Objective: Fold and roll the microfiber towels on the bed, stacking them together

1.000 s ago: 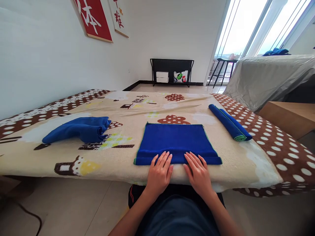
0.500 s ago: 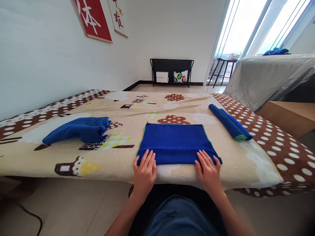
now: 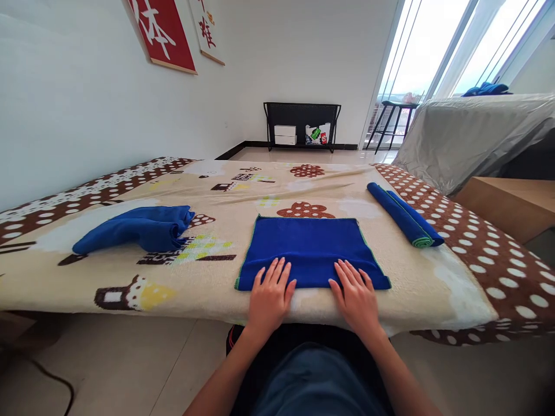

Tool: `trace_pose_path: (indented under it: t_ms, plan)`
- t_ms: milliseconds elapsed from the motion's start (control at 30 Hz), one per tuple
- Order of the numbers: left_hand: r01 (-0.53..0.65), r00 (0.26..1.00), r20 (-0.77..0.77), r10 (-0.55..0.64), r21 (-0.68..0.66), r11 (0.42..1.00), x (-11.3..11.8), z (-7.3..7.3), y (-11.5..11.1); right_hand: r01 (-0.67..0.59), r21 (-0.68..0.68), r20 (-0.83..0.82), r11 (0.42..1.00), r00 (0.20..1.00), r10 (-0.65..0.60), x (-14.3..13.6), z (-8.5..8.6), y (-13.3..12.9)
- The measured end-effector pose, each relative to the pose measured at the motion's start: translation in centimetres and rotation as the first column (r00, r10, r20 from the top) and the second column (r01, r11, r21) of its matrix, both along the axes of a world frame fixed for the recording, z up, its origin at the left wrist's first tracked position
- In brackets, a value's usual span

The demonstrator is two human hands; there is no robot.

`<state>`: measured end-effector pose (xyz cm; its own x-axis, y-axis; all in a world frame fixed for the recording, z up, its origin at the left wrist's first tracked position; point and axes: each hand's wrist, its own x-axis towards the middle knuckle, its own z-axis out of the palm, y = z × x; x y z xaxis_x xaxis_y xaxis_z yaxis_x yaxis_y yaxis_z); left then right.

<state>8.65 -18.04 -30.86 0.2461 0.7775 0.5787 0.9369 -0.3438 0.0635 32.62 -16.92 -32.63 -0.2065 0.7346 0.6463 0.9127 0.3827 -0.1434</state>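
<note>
A blue towel [image 3: 310, 240] with green stitched edges lies on the patterned blanket in front of me, its near edge turned over in a low roll. My left hand [image 3: 269, 294] rests on the left part of that near edge, palm down, fingers stretched forward. On the right part lies my right hand [image 3: 356, 294], also flat with its fingers extended. Both hands touch the towel without gripping it. To the right is a rolled blue towel [image 3: 403, 215] with a green spiral at its end. A crumpled blue towel [image 3: 134, 228] lies at the left.
The cream and brown blanket [image 3: 208, 202] covers the bed surface, whose front edge is close to my body. A cardboard box [image 3: 511, 202] and plastic-covered furniture [image 3: 472, 136] stand to the right. A black rack [image 3: 302, 115] stands against the far wall.
Both hands have slid inward from the towel's near corners toward its middle. The left near corner is now uncovered. The other towels have not moved.
</note>
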Motion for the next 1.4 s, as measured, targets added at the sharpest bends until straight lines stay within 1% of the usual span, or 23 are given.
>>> trace_pose_path:
  t_ms: [167, 267, 367, 467, 533, 600, 667, 733, 933, 1067, 1167, 1233, 1333, 1400]
  plan:
    - [-0.152, 0.988, 0.046, 0.15, 0.034, 0.988, -5.7, -0.8, -0.2, 0.135, 0.048, 0.029, 0.99, 0.99, -0.137, 5.3, -1.3, 0.5]
    - [-0.182, 0.983, 0.036, 0.18, 0.035, 0.983, -8.0, -1.1, -0.3, 0.171, 0.049, 0.039, 0.984, 0.984, -0.173, 7.3, -1.6, 0.5]
    - [-0.158, 0.987, 0.022, 0.157, 0.05, 0.986, -9.3, -1.1, -0.5, 0.15, 0.049, 0.035, 0.987, 0.988, -0.152, 8.5, -1.7, 0.2]
    - [-0.125, 0.992, 0.046, 0.119, 0.135, 0.983, -10.2, -0.9, -1.4, 0.105, 0.097, -0.016, 0.99, 0.995, -0.104, 9.4, -1.9, -0.5]
    - [-0.068, 0.998, 0.028, 0.064, 0.185, 0.98, -10.8, -0.7, -2.2, 0.06, 0.143, -0.052, 0.988, 0.997, -0.053, 10.1, -2.1, -1.1]
    - [0.027, 0.999, -0.034, -0.022, 0.174, 0.984, -11.3, -0.7, -2.9, -0.007, 0.17, -0.06, 0.985, 0.998, 0.018, 10.7, -2.3, -1.6]
    - [0.107, 0.992, -0.082, -0.098, 0.124, 0.987, -11.7, -0.7, -3.4, -0.066, 0.165, -0.054, 0.984, 0.996, 0.076, 11.1, -2.4, -1.9]
    - [0.128, 0.989, -0.091, -0.12, 0.097, 0.987, -11.9, -0.8, -3.4, -0.089, 0.142, -0.057, 0.986, 0.994, 0.098, 11.4, -2.3, -1.8]
    - [0.015, 0.999, -0.033, -0.011, 0.139, 0.99, -11.1, -0.6, -2.3, -0.073, 0.082, -0.09, 0.994, 0.993, 0.081, 11.6, -1.7, -0.6]
    - [-0.034, 0.997, 0.068, 0.027, 0.103, 0.994, -10.4, -0.1, -1.6, -0.033, 0.081, -0.117, 0.996, 0.992, 0.043, 11.7, -1.9, 0.0]
    - [-0.051, 0.992, 0.123, 0.037, 0.114, 0.992, -10.2, 0.3, -1.2, 0.004, 0.108, -0.121, 0.994, 0.993, 0.009, 11.6, -2.0, 0.3]
    - [-0.053, 0.991, 0.131, 0.036, 0.133, 0.99, -10.2, 0.5, -1.2, 0.016, 0.127, -0.118, 0.992, 0.993, -0.001, 11.5, -1.8, 0.3]
    - [-0.055, 0.991, 0.132, 0.035, 0.155, 0.986, -10.2, 0.7, -1.6, 0.014, 0.125, -0.119, 0.992, 0.993, 0.001, 11.5, -1.2, -0.2]
    - [-0.057, 0.991, 0.131, 0.036, 0.16, 0.985, -10.3, 0.8, -2.1, -0.003, 0.1, -0.123, 0.995, 0.992, 0.016, 11.5, -0.7, -0.8]
